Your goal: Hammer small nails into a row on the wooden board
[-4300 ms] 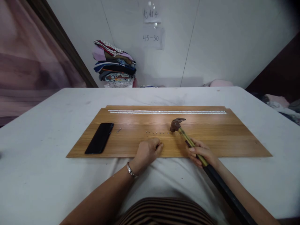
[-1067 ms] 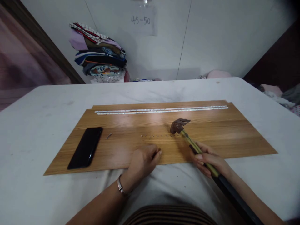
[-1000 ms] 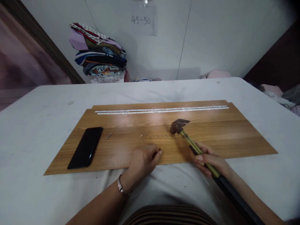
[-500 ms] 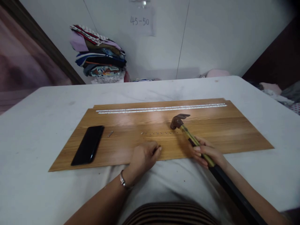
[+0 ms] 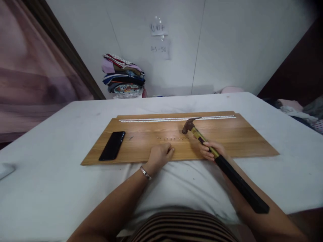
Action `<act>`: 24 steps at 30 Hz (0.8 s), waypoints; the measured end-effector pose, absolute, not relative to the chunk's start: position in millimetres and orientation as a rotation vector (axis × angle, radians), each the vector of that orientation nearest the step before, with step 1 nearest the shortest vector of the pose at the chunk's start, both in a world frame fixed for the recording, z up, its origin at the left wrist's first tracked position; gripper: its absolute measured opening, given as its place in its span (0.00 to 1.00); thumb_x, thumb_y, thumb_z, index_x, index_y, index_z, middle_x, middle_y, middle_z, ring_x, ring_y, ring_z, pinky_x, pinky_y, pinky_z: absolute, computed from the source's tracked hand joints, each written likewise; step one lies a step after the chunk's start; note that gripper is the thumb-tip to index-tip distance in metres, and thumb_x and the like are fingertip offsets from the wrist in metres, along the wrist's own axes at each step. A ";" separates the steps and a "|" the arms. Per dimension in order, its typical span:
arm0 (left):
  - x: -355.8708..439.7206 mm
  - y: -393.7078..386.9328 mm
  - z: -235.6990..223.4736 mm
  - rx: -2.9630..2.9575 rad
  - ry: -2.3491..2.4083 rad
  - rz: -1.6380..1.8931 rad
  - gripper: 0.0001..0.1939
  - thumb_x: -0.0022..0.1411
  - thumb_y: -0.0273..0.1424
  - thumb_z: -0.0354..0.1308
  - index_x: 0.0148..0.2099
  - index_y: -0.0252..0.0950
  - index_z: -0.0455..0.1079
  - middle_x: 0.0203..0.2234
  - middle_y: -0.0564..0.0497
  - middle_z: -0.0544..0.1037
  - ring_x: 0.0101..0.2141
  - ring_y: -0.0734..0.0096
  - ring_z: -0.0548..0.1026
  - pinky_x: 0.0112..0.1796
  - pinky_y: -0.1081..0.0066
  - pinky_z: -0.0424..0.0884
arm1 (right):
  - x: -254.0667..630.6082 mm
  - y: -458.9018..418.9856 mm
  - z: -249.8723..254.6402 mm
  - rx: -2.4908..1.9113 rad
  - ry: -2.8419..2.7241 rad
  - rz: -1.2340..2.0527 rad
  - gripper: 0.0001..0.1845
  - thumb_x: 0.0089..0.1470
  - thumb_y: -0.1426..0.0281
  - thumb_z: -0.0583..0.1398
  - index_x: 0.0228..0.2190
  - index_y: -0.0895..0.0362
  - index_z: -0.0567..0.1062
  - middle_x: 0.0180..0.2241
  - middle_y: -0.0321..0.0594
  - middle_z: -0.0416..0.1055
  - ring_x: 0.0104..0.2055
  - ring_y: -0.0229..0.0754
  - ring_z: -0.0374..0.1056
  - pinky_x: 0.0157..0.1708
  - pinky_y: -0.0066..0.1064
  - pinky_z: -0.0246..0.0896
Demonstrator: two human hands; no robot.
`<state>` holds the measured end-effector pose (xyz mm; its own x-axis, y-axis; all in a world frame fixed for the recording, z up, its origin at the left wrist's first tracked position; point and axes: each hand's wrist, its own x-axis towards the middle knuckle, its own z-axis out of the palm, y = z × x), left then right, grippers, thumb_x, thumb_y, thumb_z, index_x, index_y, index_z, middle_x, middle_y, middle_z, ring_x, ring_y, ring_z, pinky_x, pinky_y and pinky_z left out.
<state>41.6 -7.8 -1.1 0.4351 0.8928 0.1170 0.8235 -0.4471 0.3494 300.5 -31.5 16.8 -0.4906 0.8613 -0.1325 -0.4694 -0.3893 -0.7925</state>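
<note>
My right hand (image 5: 210,150) is wrapped around the yellow shaft of a claw hammer (image 5: 234,178), just above its black grip. The rusty brown head is raised over a wooden board (image 5: 244,137), claw pointing up and away. My left hand (image 5: 160,155) rests as a loose fist at the board's near edge; what it holds, if anything, is hidden. Between the hands and the white strips runs a row of several small nails (image 5: 179,138), partly behind the hammer. A few loose nails (image 5: 131,137) lie on the board farther left.
A black phone (image 5: 112,146) lies on the board's left end. Two white marked strips (image 5: 151,120) run along its far side. The board is on a white-covered table (image 5: 50,181). Folded clothes (image 5: 124,75) are stacked behind the table, beside a wall with paper notes (image 5: 160,49).
My view has tilted up, so the board looks smaller and more of the wall shows. The hammer stays raised in my right hand; my left fist keeps its place on the board's edge.
</note>
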 end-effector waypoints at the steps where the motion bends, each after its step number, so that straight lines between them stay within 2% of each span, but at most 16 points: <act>1: 42.0 -7.9 0.2 2.444 1.511 0.408 0.13 0.64 0.37 0.47 0.30 0.37 0.67 0.25 0.53 0.73 0.27 0.72 0.70 0.28 0.74 0.57 | 300.4 -31.3 16.5 -0.692 -0.910 1.968 0.18 0.46 0.66 0.61 0.39 0.54 0.63 0.18 0.23 0.57 0.10 0.27 0.45 0.06 0.17 0.47; 6: 41.3 -12.3 11.5 2.415 1.541 0.348 0.12 0.63 0.36 0.49 0.30 0.37 0.67 0.24 0.53 0.73 0.28 0.72 0.70 0.29 0.74 0.59 | 297.3 -31.1 16.0 -0.704 -1.004 1.966 0.22 0.46 0.68 0.60 0.43 0.55 0.62 0.17 0.23 0.59 0.09 0.28 0.49 0.05 0.17 0.48; 13: 32.4 -24.2 20.3 2.374 1.554 0.376 0.08 0.60 0.34 0.51 0.33 0.38 0.68 0.25 0.54 0.74 0.26 0.73 0.69 0.28 0.74 0.59 | 289.5 -30.6 17.1 -0.753 -1.097 1.931 0.18 0.44 0.71 0.61 0.39 0.55 0.64 0.16 0.24 0.62 0.07 0.29 0.54 0.03 0.18 0.51; 24: 17.7 -13.1 10.0 2.331 1.728 0.476 0.08 0.61 0.32 0.50 0.33 0.37 0.68 0.29 0.52 0.75 0.30 0.71 0.71 0.31 0.74 0.60 | 287.4 -38.2 25.6 -0.808 -1.109 1.875 0.19 0.43 0.70 0.61 0.39 0.55 0.63 0.16 0.23 0.61 0.07 0.29 0.54 0.03 0.18 0.50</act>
<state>17.7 -13.1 10.0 0.2646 0.9546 0.1365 0.8901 -0.2963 0.3464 287.4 -38.2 25.6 -0.4799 0.8686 -0.1238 -0.3096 -0.2997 -0.9024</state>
